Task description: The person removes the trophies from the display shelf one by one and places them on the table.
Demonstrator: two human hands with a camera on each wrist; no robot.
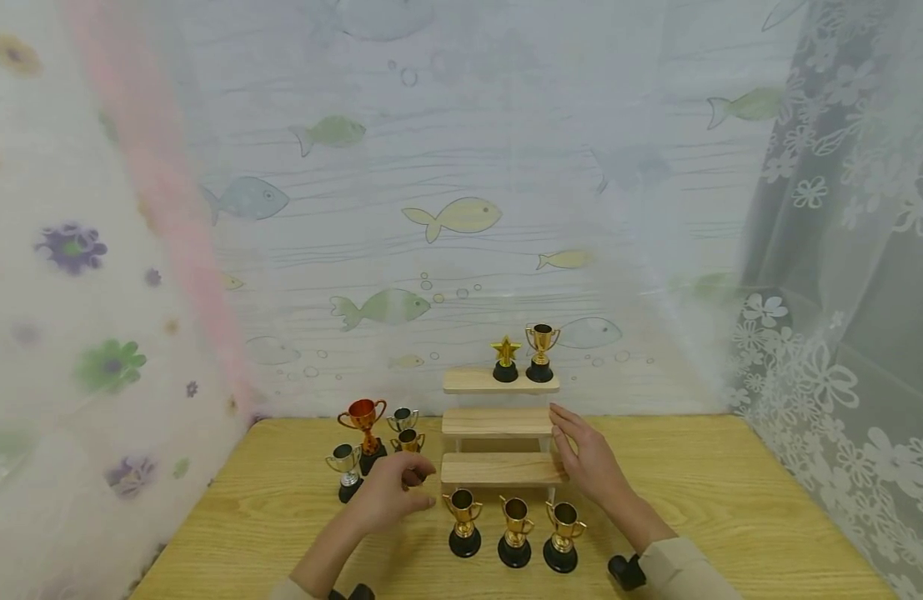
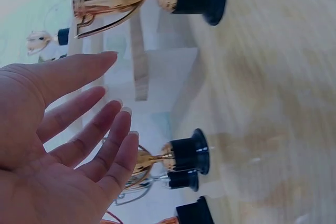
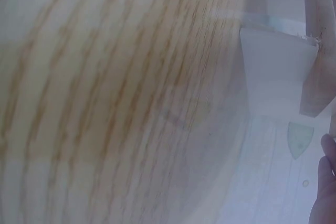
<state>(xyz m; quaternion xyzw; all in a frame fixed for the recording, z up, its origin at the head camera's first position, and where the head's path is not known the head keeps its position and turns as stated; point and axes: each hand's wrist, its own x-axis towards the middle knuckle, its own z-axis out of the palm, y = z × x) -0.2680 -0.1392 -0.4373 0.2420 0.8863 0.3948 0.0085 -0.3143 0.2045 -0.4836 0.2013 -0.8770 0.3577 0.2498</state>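
A three-tier wooden display stand (image 1: 499,422) with white supports stands at the back of the table. My right hand (image 1: 592,462) lies along its right ends, fingers extended at the middle and lowest tiers; contact is hard to tell. Left of the stand, my left hand (image 1: 389,496) hovers with loosely bent fingers and nothing in its grasp, as the left wrist view shows too. Its nearest items are a gold trophy cup (image 1: 464,521) in front of the stand and a partly hidden gold cup (image 1: 408,442) behind. A star trophy (image 1: 505,358) and a gold cup (image 1: 540,352) stand on the top tier.
Two more gold cups (image 1: 515,532) (image 1: 564,536) stand front right of the stand. To the left are a large bronze-red cup (image 1: 365,433) and two silver cups (image 1: 347,468) (image 1: 403,418). Fish-patterned curtain (image 1: 461,217) hangs behind the wooden table (image 1: 701,500).
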